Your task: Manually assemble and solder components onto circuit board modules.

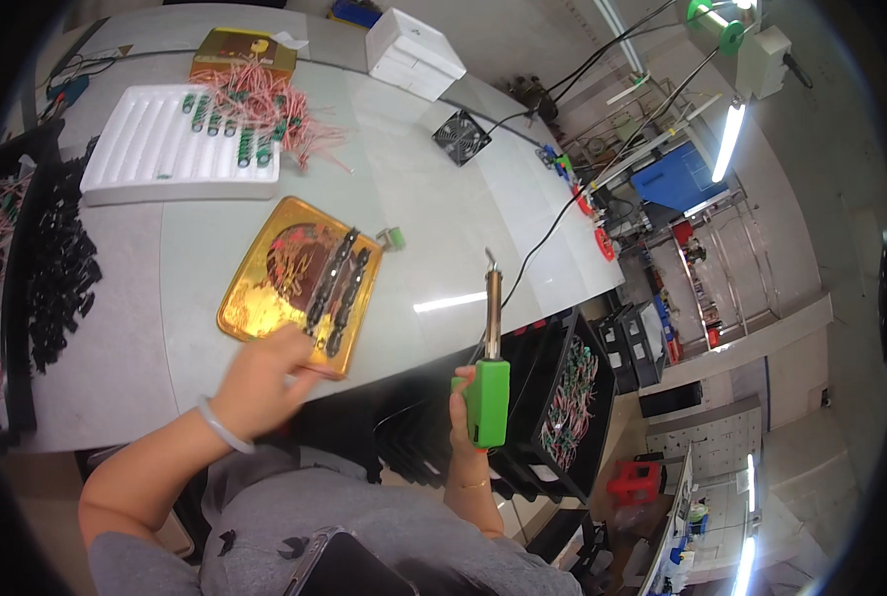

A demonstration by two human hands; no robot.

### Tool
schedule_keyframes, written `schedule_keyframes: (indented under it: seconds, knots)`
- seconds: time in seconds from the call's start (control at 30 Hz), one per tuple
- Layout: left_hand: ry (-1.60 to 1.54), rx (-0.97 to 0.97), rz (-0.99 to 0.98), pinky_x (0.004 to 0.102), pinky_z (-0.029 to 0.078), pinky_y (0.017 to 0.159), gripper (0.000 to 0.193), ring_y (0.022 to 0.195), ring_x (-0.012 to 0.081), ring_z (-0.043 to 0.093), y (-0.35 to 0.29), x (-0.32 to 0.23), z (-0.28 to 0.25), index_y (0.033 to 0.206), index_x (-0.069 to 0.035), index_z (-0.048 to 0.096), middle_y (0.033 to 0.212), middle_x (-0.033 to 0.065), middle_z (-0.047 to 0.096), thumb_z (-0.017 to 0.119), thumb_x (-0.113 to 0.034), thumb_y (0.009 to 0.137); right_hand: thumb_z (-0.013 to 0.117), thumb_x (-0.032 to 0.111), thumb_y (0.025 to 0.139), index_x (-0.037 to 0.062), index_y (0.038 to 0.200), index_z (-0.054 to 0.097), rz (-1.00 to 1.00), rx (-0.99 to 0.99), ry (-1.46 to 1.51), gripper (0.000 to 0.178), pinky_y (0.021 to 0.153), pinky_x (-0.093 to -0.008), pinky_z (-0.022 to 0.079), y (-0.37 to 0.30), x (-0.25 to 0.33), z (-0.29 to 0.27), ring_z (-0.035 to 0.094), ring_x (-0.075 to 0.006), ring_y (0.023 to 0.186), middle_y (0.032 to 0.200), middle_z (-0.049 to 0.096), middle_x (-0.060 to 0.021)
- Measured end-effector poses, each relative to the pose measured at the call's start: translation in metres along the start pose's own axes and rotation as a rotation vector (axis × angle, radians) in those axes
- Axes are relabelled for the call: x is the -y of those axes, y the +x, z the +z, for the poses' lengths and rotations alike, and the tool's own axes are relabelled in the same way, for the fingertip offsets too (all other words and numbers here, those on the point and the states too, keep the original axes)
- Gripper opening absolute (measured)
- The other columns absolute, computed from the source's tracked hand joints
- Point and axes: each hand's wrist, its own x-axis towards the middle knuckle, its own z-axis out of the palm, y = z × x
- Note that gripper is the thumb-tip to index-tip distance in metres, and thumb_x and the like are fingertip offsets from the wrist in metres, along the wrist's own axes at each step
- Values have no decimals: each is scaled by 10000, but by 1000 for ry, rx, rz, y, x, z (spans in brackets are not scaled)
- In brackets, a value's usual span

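My right hand [460,412] is wrapped round the green handle of a soldering iron [488,397], whose metal tip points up and away from me. My left hand [273,372] is at the near edge of a shiny gold tin tray [240,288]. Its fingers curl near the lower end of two rows of small black parts [329,288] lying in the tray; what they pinch, if anything, is hidden. Beside the tray's far right corner sits a small green and metal piece [392,238].
A white foam tray [126,149] bears green parts with pink wires [265,94]. Black pieces [58,288] lie heaped at left. A small fan [460,137] and a white foam box [414,55] stand farther back. Black bins [533,402] with wired parts are at right; the iron's cord [563,214] hangs above the table.
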Motion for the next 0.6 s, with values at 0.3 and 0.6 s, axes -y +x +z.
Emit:
schedule_keyframes:
  seconds: [0.3, 0.6]
  knots:
    - [-306, 42, 151, 341, 457, 711, 358, 761, 302, 541, 11, -54, 96, 1085, -67, 513, 845, 136, 510, 623, -139, 751, 671, 352, 746, 1, 1065, 471, 191, 43, 326, 515, 809, -298, 398, 0, 59, 16, 483, -171, 913, 1054, 507, -118]
    - [-272, -19, 311, 349, 470, 759, 646, 910, 339, 567, 24, -73, 115, 1263, -54, 381, 1020, 180, 555, 673, -106, 689, 691, 432, 693, 5, 1174, 452, 225, 197, 380, 686, 976, -395, 288, 27, 95, -25, 403, -270, 1160, 1271, 411, -178]
